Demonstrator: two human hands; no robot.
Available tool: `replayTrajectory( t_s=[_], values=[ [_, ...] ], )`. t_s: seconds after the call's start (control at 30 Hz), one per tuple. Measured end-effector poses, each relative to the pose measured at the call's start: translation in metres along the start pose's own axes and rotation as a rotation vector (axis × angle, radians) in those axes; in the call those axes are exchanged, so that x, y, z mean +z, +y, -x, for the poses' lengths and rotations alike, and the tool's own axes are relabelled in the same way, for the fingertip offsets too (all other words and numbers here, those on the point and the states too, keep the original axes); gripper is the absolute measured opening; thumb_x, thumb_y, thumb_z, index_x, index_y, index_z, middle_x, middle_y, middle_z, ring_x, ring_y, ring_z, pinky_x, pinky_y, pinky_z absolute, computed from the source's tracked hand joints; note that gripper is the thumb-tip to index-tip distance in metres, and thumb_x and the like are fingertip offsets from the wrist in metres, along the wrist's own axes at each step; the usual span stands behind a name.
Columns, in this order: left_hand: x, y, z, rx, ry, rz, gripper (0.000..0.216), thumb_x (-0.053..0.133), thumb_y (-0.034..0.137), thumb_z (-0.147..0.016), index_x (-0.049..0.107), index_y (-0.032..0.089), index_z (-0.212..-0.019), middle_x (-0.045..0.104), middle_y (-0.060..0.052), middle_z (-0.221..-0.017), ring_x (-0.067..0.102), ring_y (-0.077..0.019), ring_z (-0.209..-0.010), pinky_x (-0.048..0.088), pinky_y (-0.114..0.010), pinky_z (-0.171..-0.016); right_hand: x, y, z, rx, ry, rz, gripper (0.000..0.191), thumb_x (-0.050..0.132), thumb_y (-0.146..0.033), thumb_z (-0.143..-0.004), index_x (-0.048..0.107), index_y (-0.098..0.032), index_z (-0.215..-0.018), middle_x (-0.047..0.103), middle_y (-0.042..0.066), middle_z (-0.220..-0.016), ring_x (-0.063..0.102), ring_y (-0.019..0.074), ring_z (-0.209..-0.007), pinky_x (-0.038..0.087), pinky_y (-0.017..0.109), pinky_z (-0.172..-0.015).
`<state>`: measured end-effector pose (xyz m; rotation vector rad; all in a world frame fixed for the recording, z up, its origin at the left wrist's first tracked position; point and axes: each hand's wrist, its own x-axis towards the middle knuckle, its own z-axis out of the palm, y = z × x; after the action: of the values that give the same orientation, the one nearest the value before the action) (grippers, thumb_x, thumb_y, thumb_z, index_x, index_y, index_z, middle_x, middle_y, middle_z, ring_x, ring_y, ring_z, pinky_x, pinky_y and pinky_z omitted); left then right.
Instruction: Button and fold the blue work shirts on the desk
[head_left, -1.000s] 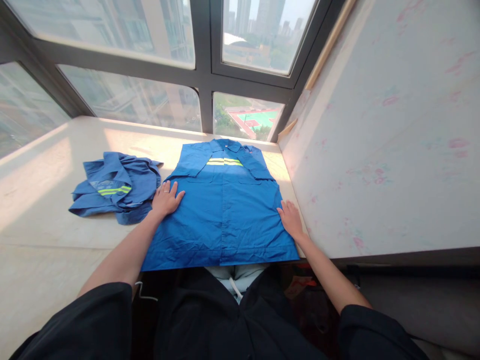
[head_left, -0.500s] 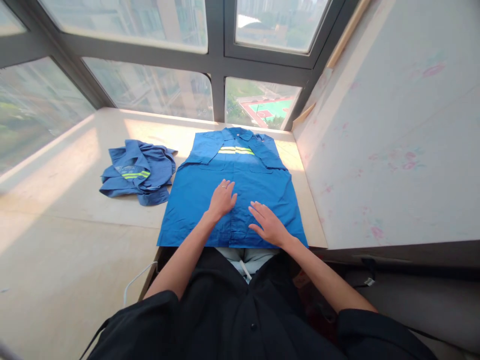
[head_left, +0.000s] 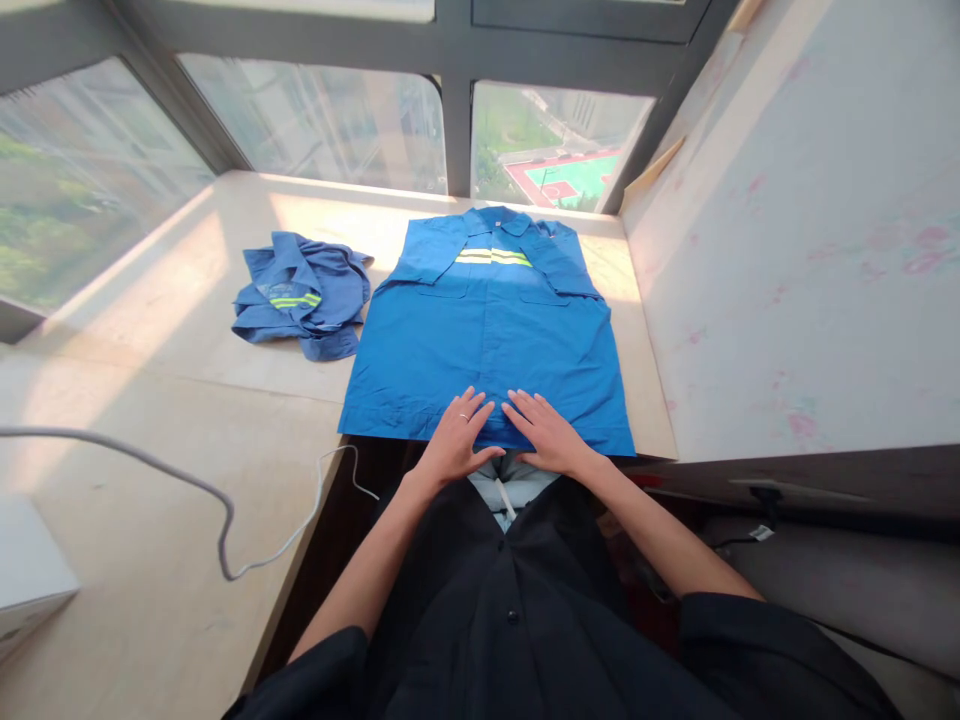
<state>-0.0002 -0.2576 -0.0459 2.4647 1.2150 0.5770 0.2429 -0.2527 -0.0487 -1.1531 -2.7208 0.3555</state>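
A blue work jacket lies spread flat, buttoned side up, with its collar toward the window. Its short-looking sleeves are folded in over the chest, beside yellow-and-white reflective stripes. At the hem, left of the middle, my left hand rests with fingers apart and a ring on one finger. My right hand is on the hem just right of the middle, fingers spread and thumb pointing inward. Neither hand grasps the cloth. To the left, a second blue garment with yellow stripes sits in a crumpled heap.
The pale wooden surface runs along the window. A floral-papered wall bounds the right side. A grey-white cable curves across the left, near a white box. My body is close to the front edge.
Both hands have slid down the jacket toward its hem, nearer to me and closer together. The view has tilted downward, bringing the white box and more cable into sight.
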Motion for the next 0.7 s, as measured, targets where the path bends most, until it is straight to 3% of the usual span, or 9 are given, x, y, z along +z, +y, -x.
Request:
replayTrajectory(
  t_s=[0.1, 0.23, 0.33, 0.4, 0.53, 0.7],
  values=[
    [-0.008, -0.018, 0.015, 0.07, -0.094, -0.092, 0.077, 0.073, 0.032, -0.079, 0.04, 0.016, -0.147, 0.036, -0.02, -0.155, 0.021, -0.0364, -0.149, 0.025, -0.058, -0.118, 0.0, 0.002, 0.003, -0.004, 0.038, -0.019, 0.087, 0.069, -0.012, -0.074, 0.03, -0.014, -0.153, 0.026, 0.02, -0.159, 0.023, 0.0324, -0.148, 0.025, 0.054, -0.118],
    [-0.017, -0.033, 0.024, 0.117, -0.082, -0.159, 0.052, 0.057, 0.011, -0.083, 0.053, 0.018, -0.135, 0.053, -0.016, -0.141, 0.042, -0.029, -0.138, 0.035, -0.048, -0.114, -0.009, 0.005, 0.007, -0.005, 0.096, -0.094, 0.068, 0.06, -0.008, -0.078, 0.045, -0.016, -0.144, 0.035, 0.016, -0.156, 0.04, 0.0298, -0.141, 0.039, 0.049, -0.113],
    [-0.026, -0.034, 0.022, 0.123, -0.059, -0.169, 0.026, 0.052, 0.017, -0.09, 0.064, 0.019, -0.113, 0.066, -0.011, -0.119, 0.062, -0.0228, -0.112, 0.048, -0.038, -0.097, -0.02, 0.007, 0.006, 0.005, 0.12, -0.139, 0.05, 0.056, -0.01, -0.083, 0.057, -0.019, -0.132, 0.047, 0.012, -0.149, 0.054, 0.0267, -0.129, 0.048, 0.043, -0.106],
    [-0.032, -0.033, 0.017, 0.113, -0.04, -0.17, 0.019, 0.05, 0.021, -0.093, 0.066, 0.021, -0.104, 0.069, -0.009, -0.107, 0.065, -0.0188, -0.097, 0.049, -0.032, -0.088, -0.027, 0.01, 0.005, 0.0, 0.134, -0.153, 0.039, 0.057, -0.015, -0.087, 0.062, -0.022, -0.125, 0.058, 0.009, -0.139, 0.06, 0.0252, -0.122, 0.052, 0.04, -0.101],
    [-0.041, -0.034, 0.01, 0.099, 0.019, -0.188, 0.022, 0.046, 0.024, -0.097, 0.067, 0.021, -0.1, 0.07, -0.006, -0.094, 0.064, -0.0152, -0.083, 0.047, -0.027, -0.078, -0.039, 0.019, 0.0, -0.036, 0.192, -0.19, 0.023, 0.059, -0.028, -0.093, 0.068, -0.023, -0.113, 0.071, 0.007, -0.116, 0.067, 0.0228, -0.109, 0.055, 0.036, -0.095],
    [-0.045, -0.041, 0.006, 0.046, 0.047, -0.276, 0.026, 0.046, 0.032, -0.099, 0.068, 0.02, -0.095, 0.07, -0.005, -0.083, 0.061, -0.0151, -0.069, 0.042, -0.026, -0.066, -0.054, 0.029, -0.002, -0.009, 0.226, -0.196, 0.023, 0.057, -0.036, -0.096, 0.072, -0.02, -0.103, 0.075, 0.007, -0.101, 0.071, 0.0222, -0.095, 0.056, 0.034, -0.087]
  ],
)
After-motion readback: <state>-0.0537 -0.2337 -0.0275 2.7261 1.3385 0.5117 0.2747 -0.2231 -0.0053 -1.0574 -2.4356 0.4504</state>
